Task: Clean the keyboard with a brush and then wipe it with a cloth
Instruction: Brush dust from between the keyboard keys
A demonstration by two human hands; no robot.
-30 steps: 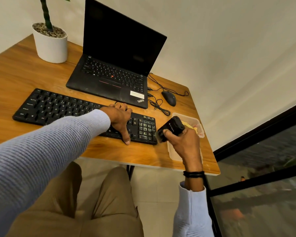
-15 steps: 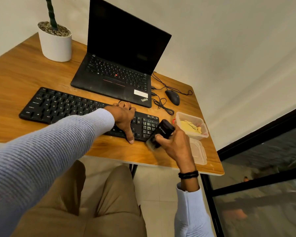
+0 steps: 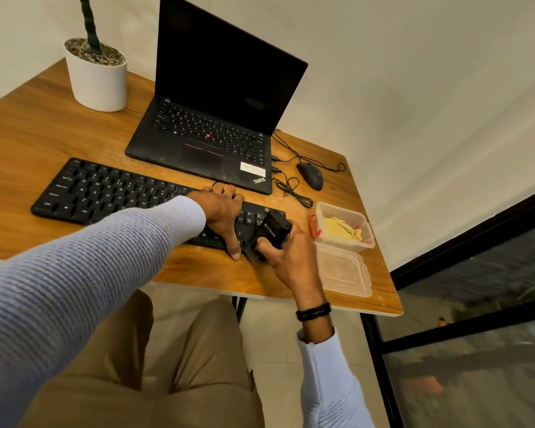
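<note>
A black full-size keyboard [image 3: 105, 193] lies along the front of the wooden desk [image 3: 28, 143]. My left hand [image 3: 221, 213] rests flat on its right half, thumb hooked over the front edge. My right hand [image 3: 286, 257] grips a black block-shaped brush [image 3: 271, 234], bristle end down at the keyboard's right end over the number pad. A yellow cloth [image 3: 340, 230] lies in a clear plastic tub [image 3: 360, 245] just right of the keyboard.
An open black laptop [image 3: 210, 140] stands behind the keyboard, a wired mouse [image 3: 311, 176] and looped cable to its right. A white plant pot [image 3: 98, 78] sits at the back left. The tub's clear lid [image 3: 343, 273] lies near the desk's front right corner.
My right hand has carried the brush leftward from over the tub to the keyboard's right end. My left hand has stayed on the keyboard. The camera has tilted slightly.
</note>
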